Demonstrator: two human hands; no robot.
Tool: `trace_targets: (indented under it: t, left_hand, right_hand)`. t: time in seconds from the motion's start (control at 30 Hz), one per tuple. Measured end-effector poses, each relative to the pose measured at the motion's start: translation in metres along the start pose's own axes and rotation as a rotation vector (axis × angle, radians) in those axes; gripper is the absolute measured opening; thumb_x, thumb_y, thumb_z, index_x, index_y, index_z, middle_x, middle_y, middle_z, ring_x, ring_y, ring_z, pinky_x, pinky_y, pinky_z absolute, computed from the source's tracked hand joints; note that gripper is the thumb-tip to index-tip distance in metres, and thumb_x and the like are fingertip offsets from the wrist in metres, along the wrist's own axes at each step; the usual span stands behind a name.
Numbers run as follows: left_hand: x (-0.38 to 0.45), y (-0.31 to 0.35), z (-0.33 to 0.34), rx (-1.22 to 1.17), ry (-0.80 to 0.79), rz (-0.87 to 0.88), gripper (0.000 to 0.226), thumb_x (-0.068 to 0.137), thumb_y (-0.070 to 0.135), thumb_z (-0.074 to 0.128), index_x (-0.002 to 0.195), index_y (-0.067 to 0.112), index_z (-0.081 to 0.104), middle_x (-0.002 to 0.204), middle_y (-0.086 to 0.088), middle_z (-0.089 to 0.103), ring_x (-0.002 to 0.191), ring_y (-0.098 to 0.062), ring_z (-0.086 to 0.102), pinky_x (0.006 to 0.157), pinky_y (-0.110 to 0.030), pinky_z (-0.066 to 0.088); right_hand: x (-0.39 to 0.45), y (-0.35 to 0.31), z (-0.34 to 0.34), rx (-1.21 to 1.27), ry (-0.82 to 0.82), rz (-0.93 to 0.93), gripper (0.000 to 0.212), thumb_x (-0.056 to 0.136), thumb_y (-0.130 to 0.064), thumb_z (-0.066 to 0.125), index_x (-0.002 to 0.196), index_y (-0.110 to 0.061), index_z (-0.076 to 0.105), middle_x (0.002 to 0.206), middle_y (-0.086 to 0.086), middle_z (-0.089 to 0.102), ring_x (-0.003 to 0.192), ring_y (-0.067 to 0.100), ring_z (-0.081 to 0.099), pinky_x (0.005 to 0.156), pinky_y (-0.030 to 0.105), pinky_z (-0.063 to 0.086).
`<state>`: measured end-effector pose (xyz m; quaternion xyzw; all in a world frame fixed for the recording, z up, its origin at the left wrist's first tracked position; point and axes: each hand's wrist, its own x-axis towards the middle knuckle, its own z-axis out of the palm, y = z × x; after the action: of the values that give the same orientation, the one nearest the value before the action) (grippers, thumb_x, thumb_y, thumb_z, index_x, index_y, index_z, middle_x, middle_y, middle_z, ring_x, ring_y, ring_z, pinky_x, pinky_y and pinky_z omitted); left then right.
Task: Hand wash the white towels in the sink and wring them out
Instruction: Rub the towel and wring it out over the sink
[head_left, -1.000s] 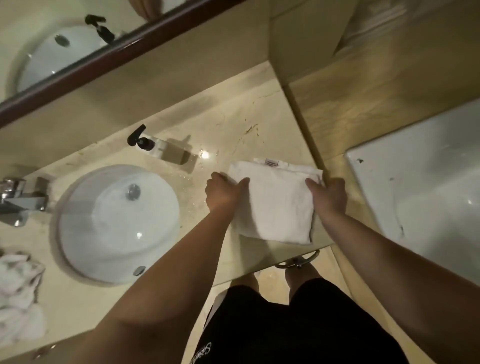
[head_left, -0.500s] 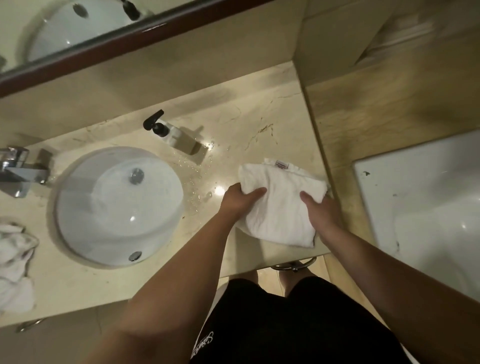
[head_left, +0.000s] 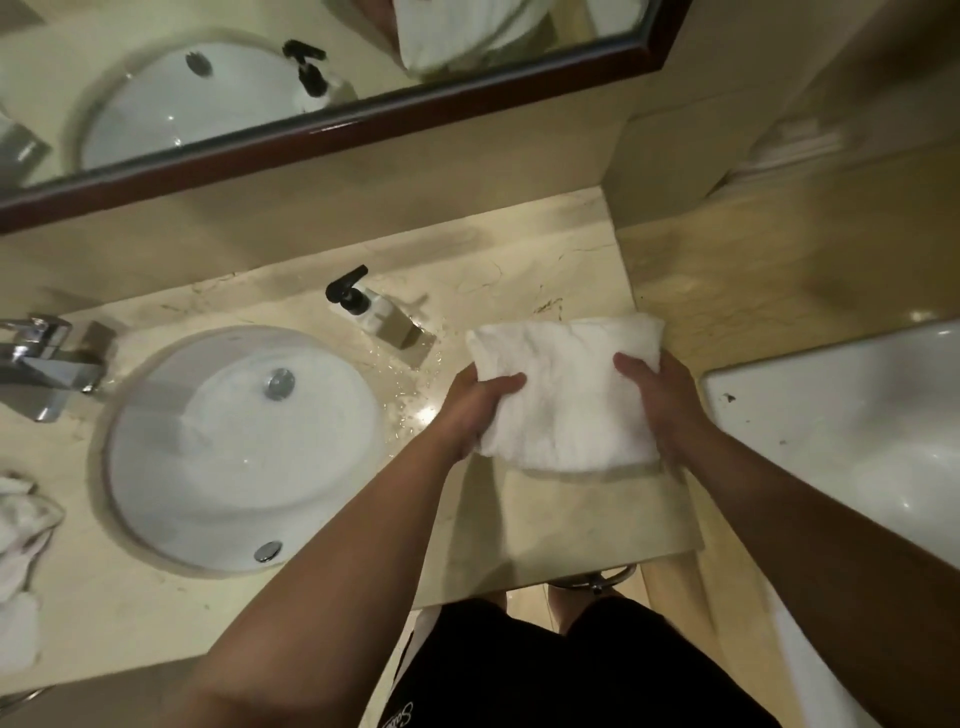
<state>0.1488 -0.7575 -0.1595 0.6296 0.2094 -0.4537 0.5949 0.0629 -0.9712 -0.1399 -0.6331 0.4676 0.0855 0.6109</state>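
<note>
Gripping the folded white towel (head_left: 563, 395) at both side edges, our left hand (head_left: 475, 410) and right hand (head_left: 657, 402) pinch it, thumbs on top. We have bunched and raised it off the table (head_left: 587, 514) since a second ago, so it can go left to the sink (head_left: 239, 447). Our fingers beneath stay hidden; more towels (head_left: 18, 540) are cut off at left.

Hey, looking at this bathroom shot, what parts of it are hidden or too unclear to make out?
All from the head view:
- Faucet: cut off by the left edge.
- Crumpled towels: cut by the left edge; their number is unclear.
- Folded towel: its underside and the fingers beneath are hidden; left hand and right hand grip its sides.
- Soap bottle: label too small.
- Tub: cut by the right edge.
</note>
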Motion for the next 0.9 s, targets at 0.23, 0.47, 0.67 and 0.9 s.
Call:
trace_targets:
  t: [0.23, 0.47, 0.67, 0.9]
  left_hand:
    - [0.038, 0.09, -0.006, -0.092, 0.223, 0.28, 0.026, 0.09, 0.009, 0.069, 0.116, 0.014, 0.065, 0.106, 0.002, 0.074, 0.092, -0.014, 0.071, 0.076, -0.027, 0.058]
    - [0.087, 0.082, -0.003, 0.544, 0.52, 0.147, 0.073, 0.089, 0.019, 0.067, 0.15, 0.012, 0.028, 0.147, -0.015, 0.039, 0.135, -0.034, 0.042, 0.101, -0.035, 0.041]
    - [0.088, 0.056, 0.004, 1.152, 0.382, 0.522, 0.05, 0.096, 0.009, 0.047, 0.145, 0.016, 0.042, 0.149, -0.02, 0.033, 0.137, -0.039, 0.031, 0.108, -0.053, 0.037]
    - [0.079, 0.076, -0.003, 1.2, 0.237, 0.369, 0.047, 0.103, 0.021, 0.044, 0.15, 0.018, 0.04, 0.152, -0.017, 0.03, 0.144, -0.035, 0.029, 0.115, -0.038, 0.027]
  right_hand:
    - [0.078, -0.108, 0.039, -0.023, -0.008, -0.225, 0.029, 0.09, -0.033, 0.07, 0.114, -0.018, 0.067, 0.104, -0.002, 0.071, 0.092, 0.015, 0.068, 0.083, 0.033, 0.056]
    - [0.121, -0.085, 0.064, -0.811, 0.094, -0.389, 0.07, 0.088, -0.035, 0.071, 0.147, -0.015, 0.04, 0.146, 0.014, 0.045, 0.133, 0.035, 0.043, 0.11, 0.042, 0.038]
    - [0.104, -0.045, 0.08, -1.27, -0.199, -0.627, 0.069, 0.096, -0.041, 0.06, 0.155, -0.024, 0.028, 0.166, 0.012, 0.01, 0.153, 0.03, 0.005, 0.124, 0.042, 0.011]
    - [0.092, -0.05, 0.076, -1.327, -0.241, -0.582, 0.067, 0.102, -0.046, 0.045, 0.159, -0.024, 0.016, 0.167, 0.012, 0.004, 0.155, 0.027, 0.0, 0.125, 0.044, 0.004]
